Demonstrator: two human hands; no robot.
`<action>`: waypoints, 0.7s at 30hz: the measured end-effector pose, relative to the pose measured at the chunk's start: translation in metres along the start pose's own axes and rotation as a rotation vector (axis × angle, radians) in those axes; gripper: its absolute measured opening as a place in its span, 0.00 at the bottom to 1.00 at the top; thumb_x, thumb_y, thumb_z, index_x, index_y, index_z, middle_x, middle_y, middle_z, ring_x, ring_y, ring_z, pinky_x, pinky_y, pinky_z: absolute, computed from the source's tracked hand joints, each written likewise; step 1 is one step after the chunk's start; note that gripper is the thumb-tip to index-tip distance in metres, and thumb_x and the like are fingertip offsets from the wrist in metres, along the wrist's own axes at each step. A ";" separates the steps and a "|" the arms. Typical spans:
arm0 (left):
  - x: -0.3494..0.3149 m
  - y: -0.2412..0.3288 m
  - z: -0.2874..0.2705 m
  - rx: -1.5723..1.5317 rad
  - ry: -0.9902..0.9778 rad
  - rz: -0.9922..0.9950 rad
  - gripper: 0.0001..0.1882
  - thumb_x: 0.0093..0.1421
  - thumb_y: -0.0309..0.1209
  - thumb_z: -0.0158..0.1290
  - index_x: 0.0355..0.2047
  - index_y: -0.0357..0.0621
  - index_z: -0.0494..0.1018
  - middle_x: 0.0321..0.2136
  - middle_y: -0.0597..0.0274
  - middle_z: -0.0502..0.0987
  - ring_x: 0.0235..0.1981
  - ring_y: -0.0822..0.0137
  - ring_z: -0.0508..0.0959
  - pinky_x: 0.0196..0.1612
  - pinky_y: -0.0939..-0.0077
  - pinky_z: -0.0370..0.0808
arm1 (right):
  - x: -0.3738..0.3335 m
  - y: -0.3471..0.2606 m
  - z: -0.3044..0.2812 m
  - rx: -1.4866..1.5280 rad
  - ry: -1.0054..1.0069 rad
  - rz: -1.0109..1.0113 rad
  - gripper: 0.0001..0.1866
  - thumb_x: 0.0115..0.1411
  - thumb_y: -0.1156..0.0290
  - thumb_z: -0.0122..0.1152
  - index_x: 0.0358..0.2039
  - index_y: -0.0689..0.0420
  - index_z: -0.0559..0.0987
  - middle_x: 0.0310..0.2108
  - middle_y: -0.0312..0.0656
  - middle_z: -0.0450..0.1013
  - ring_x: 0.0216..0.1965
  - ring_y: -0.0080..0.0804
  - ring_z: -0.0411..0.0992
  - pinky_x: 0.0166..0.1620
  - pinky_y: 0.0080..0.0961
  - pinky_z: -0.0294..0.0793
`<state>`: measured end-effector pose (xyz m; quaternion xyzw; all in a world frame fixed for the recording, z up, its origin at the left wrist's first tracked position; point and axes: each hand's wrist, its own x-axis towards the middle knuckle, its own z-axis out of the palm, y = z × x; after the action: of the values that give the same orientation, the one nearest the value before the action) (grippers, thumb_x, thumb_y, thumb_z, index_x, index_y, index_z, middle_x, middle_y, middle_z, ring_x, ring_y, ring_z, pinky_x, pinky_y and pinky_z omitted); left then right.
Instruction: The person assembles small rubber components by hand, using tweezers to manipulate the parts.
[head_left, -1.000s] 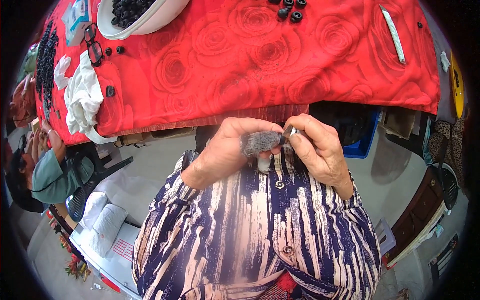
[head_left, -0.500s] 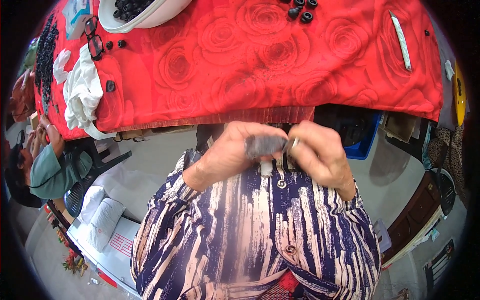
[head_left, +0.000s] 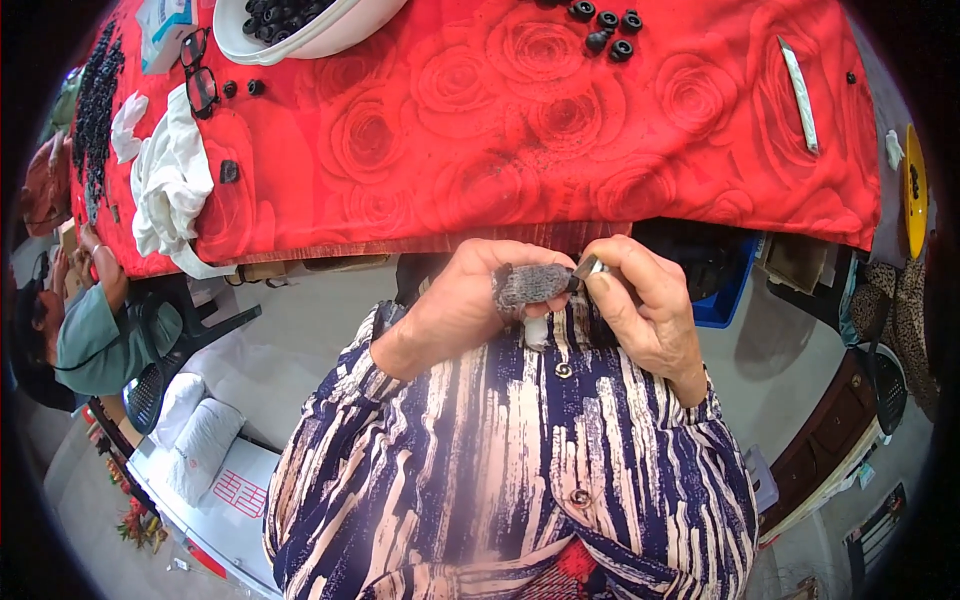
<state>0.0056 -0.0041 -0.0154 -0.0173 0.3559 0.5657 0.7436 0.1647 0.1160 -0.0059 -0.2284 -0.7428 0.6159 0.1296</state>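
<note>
In front of my chest, my left hand (head_left: 445,305) is closed, pinching a small black rubber piece (head_left: 573,284) at its fingertips. A grey knitted finger cover (head_left: 530,287) wraps one finger of that hand, and a white wrapping (head_left: 537,332) shows below it. My right hand (head_left: 648,310) pinches a small metal blade (head_left: 588,267) between thumb and fingers. The blade's tip is at the black piece; whether it cuts in, I cannot tell. Both hands are just off the near edge of the red tablecloth (head_left: 450,150).
A white bowl (head_left: 330,45) of black rubber parts stands at the far left. Several more black parts (head_left: 621,50) lie at the back. Glasses (head_left: 201,90), a white cloth (head_left: 170,190) and a white-wrapped stick (head_left: 798,95) are on the table. Another person (head_left: 110,330) sits at left.
My right hand's fingers have opened out slightly and lifted, so the blade shows more plainly at the black piece. My left hand keeps its grip. The view has shifted a little.
</note>
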 end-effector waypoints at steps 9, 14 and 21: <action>-0.001 0.001 -0.001 0.047 0.001 -0.051 0.12 0.58 0.26 0.51 0.41 0.35 0.74 0.29 0.60 0.76 0.28 0.76 0.73 0.32 0.85 0.70 | 0.000 0.001 -0.001 0.045 -0.029 0.030 0.06 0.56 0.77 0.55 0.34 0.64 0.73 0.27 0.45 0.71 0.27 0.33 0.71 0.30 0.24 0.69; 0.000 0.000 -0.001 0.076 0.037 -0.064 0.12 0.58 0.27 0.52 0.41 0.35 0.74 0.29 0.60 0.76 0.28 0.76 0.73 0.31 0.85 0.70 | -0.001 0.003 0.000 0.035 -0.037 0.007 0.06 0.56 0.76 0.55 0.34 0.65 0.73 0.27 0.45 0.71 0.27 0.33 0.71 0.31 0.24 0.68; 0.002 -0.001 -0.001 0.084 0.034 -0.046 0.12 0.58 0.27 0.52 0.41 0.35 0.74 0.28 0.61 0.76 0.27 0.77 0.73 0.32 0.84 0.70 | 0.000 0.003 -0.001 0.038 -0.029 0.011 0.06 0.55 0.77 0.56 0.34 0.65 0.73 0.26 0.45 0.70 0.27 0.35 0.71 0.31 0.25 0.68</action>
<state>0.0061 -0.0032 -0.0178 -0.0042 0.3915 0.5326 0.7503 0.1656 0.1178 -0.0083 -0.2212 -0.7316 0.6337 0.1199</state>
